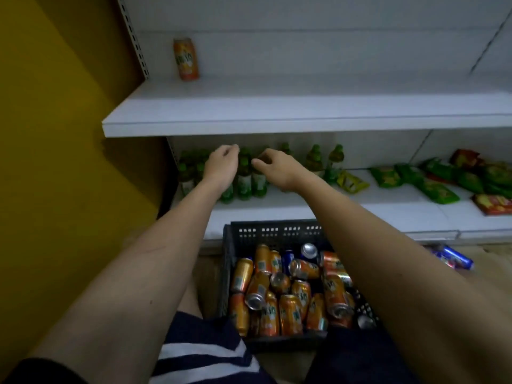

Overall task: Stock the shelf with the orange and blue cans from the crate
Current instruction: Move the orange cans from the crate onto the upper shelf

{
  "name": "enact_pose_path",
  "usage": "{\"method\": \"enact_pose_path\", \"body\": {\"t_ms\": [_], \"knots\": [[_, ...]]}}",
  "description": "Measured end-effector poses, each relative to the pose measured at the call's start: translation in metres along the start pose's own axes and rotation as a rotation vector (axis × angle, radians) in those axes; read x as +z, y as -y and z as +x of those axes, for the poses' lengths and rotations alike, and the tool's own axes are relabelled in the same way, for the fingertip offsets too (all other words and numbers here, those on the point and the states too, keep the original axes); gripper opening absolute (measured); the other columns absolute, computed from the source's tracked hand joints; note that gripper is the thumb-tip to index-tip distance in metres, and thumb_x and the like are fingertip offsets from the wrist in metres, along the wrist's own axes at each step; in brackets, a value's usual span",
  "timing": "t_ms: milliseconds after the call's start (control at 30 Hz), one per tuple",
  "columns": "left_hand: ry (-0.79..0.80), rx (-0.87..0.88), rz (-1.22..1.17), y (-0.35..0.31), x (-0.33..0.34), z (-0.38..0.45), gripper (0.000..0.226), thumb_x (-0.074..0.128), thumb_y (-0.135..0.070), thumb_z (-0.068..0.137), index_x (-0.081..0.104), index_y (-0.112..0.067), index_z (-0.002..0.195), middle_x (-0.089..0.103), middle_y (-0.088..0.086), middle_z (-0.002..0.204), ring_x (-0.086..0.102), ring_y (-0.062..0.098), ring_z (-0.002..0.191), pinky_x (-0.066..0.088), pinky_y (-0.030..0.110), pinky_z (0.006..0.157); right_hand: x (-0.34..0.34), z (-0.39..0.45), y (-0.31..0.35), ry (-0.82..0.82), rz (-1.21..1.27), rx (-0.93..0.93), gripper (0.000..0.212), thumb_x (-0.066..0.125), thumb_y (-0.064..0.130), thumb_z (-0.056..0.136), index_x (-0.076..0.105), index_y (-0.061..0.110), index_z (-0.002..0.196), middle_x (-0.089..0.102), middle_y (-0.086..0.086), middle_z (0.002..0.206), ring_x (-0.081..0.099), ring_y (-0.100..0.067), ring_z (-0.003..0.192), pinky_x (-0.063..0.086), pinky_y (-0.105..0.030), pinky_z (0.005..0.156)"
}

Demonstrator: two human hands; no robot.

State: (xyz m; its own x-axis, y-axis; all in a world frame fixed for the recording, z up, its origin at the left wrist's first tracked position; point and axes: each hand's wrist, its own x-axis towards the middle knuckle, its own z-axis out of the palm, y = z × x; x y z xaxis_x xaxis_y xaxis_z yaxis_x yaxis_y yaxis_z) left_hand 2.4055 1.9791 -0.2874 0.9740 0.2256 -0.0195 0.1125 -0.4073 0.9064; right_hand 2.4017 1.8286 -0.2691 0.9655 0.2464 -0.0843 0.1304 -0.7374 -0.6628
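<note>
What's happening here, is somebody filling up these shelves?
Yes. A person is stocking a shop shelf from a dark crate on the floor, still full of orange cans with a few blue ones. Only one orange can stands on the upper shelf so far. Right now both the left hand and the right hand are raised in front of the green bottles on the lower shelf, holding nothing.

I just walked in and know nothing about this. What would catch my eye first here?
Probably the black crate on the floor, heaped with orange cans lying every way and a few blue ones. Next, a single orange can standing alone at the back left of the white upper shelf. Below that shelf, the left hand and right hand hover empty in front of green bottles.
</note>
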Motion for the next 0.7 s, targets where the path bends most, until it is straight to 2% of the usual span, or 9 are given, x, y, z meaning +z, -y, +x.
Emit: {"method": "enact_pose_path", "body": {"t_ms": [100, 233, 333, 367, 433, 467, 533, 633, 700], "knots": [[0.078, -0.046, 0.008, 0.033, 0.032, -0.024, 0.031, 0.038, -0.040, 0.103, 0.058, -0.022, 0.118, 0.060, -0.003, 0.106, 0.055, 0.018, 0.102, 0.042, 0.033, 0.086, 0.033, -0.017, -0.043, 0.011, -0.031, 0.057, 0.043, 0.049, 0.040, 0.101, 0.055, 0.008, 0.129, 0.062, -0.011, 0.122, 0.058, -0.026, 0.105, 0.046, -0.035, 0.083], [0.172, -0.174, 0.060, 0.090, 0.077, -0.047, 0.033, 0.039, -0.041, 0.101, 0.060, -0.021, 0.116, 0.061, 0.002, 0.114, 0.056, 0.021, 0.108, 0.043, 0.035, 0.094, 0.086, -0.033, -0.100, 0.099, -0.006, 0.178, 0.036, 0.049, 0.039, 0.099, 0.061, 0.009, 0.116, 0.066, -0.011, 0.109, 0.061, -0.028, 0.098, 0.051, -0.042, 0.087], [0.259, -0.300, 0.082, 0.138, 0.109, -0.067, 0.033, 0.040, -0.037, 0.101, 0.063, -0.014, 0.100, 0.065, 0.009, 0.105, 0.059, 0.024, 0.100, 0.045, 0.036, 0.086, 0.124, -0.047, -0.142, 0.212, 0.012, 0.297, 0.027, 0.049, 0.036, 0.099, 0.061, 0.015, 0.087, 0.065, -0.005, 0.087, 0.062, -0.024, 0.082, 0.050, -0.035, 0.073], [0.294, -0.353, 0.102, 0.155, 0.119, -0.073, 0.034, 0.040, -0.037, 0.100, 0.063, -0.013, 0.096, 0.065, 0.011, 0.104, 0.060, 0.026, 0.099, 0.045, 0.037, 0.084, 0.137, -0.052, -0.157, 0.235, 0.012, 0.349, 0.030, 0.049, 0.035, 0.099, 0.057, 0.016, 0.077, 0.061, -0.004, 0.077, 0.059, -0.023, 0.073, 0.049, -0.034, 0.068], [0.379, -0.469, 0.123, 0.187, 0.141, -0.090, 0.038, 0.039, -0.041, 0.099, 0.064, -0.012, 0.102, 0.065, 0.012, 0.111, 0.059, 0.028, 0.100, 0.044, 0.036, 0.079, 0.162, -0.063, -0.184, 0.275, 0.006, 0.458, 0.035, 0.050, 0.035, 0.099, 0.054, 0.014, 0.071, 0.057, -0.007, 0.070, 0.054, -0.023, 0.064, 0.045, -0.033, 0.060], [0.425, -0.529, 0.117, 0.201, 0.152, -0.098, 0.043, 0.039, -0.044, 0.098, 0.064, -0.012, 0.112, 0.063, 0.010, 0.115, 0.058, 0.027, 0.102, 0.045, 0.036, 0.082, 0.175, -0.070, -0.197, 0.280, 0.019, 0.519, 0.033, 0.051, 0.037, 0.098, 0.058, 0.012, 0.078, 0.061, -0.009, 0.076, 0.057, -0.025, 0.068, 0.047, -0.035, 0.061], [0.506, -0.633, 0.093, 0.224, 0.170, -0.115, 0.046, 0.040, -0.051, 0.097, 0.063, -0.019, 0.119, 0.062, 0.005, 0.114, 0.058, 0.024, 0.102, 0.045, 0.039, 0.093, 0.198, -0.089, -0.219, 0.260, 0.060, 0.636, 0.036, 0.054, 0.040, 0.096, 0.058, 0.008, 0.111, 0.066, -0.015, 0.101, 0.063, -0.032, 0.090, 0.050, -0.040, 0.072], [0.543, -0.759, 0.058, 0.247, 0.188, -0.135, 0.033, 0.039, -0.044, 0.099, 0.060, -0.019, 0.104, 0.060, 0.007, 0.108, 0.056, 0.024, 0.098, 0.044, 0.038, 0.095, 0.228, -0.116, -0.239, 0.284, 0.069, 0.780, 0.076, 0.060, 0.050, 0.091, 0.025, 0.013, 0.147, 0.058, -0.017, 0.131, 0.058, -0.036, 0.116, 0.049, -0.040, 0.089], [0.545, -0.842, 0.066, 0.261, 0.193, -0.143, 0.040, 0.038, -0.043, 0.099, 0.057, -0.016, 0.123, 0.059, 0.011, 0.125, 0.055, 0.030, 0.113, 0.044, 0.043, 0.101, 0.241, -0.122, -0.248, 0.362, 0.077, 0.828, 0.093, 0.064, 0.052, 0.088, 0.008, 0.018, 0.155, 0.049, -0.021, 0.141, 0.053, -0.038, 0.125, 0.048, -0.047, 0.100]]}}
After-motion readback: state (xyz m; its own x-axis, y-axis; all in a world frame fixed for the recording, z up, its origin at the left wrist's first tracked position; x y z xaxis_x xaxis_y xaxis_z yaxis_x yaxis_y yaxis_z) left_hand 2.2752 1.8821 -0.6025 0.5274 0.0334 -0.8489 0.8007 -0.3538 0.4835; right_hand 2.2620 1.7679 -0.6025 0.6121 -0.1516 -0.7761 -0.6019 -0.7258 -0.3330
